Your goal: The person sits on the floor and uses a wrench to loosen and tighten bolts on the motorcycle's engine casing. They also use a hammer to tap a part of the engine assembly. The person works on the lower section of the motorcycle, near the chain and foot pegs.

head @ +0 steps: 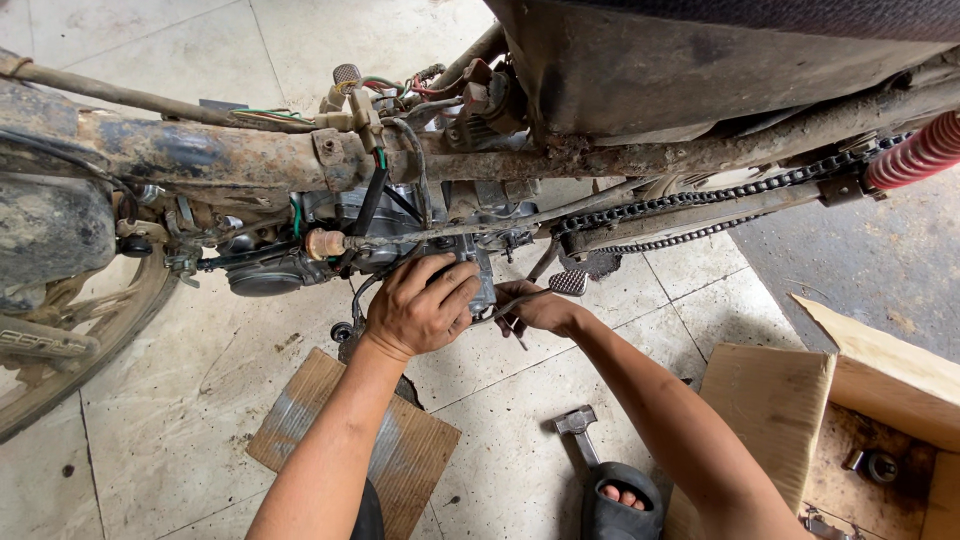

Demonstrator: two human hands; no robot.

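my left hand (420, 308) cupped over engine cover (478, 272) under the muddy frame (240, 155) | my right hand (538, 305) closed on a thin tool (512, 322) just beside it | hammer (582, 432) on floor near my foot (622, 497)

Left hand (420, 308) curled, right hand (535, 305) pinching

Rusty, mud-caked metal frame (250, 150); matt corrugated cardboard (355, 445); glossy red spring (915, 152)

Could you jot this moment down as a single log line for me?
left hand: gripping engine case | right hand: holding thin metal tool under engine | motorcycle frame: muddy | hammer: on floor
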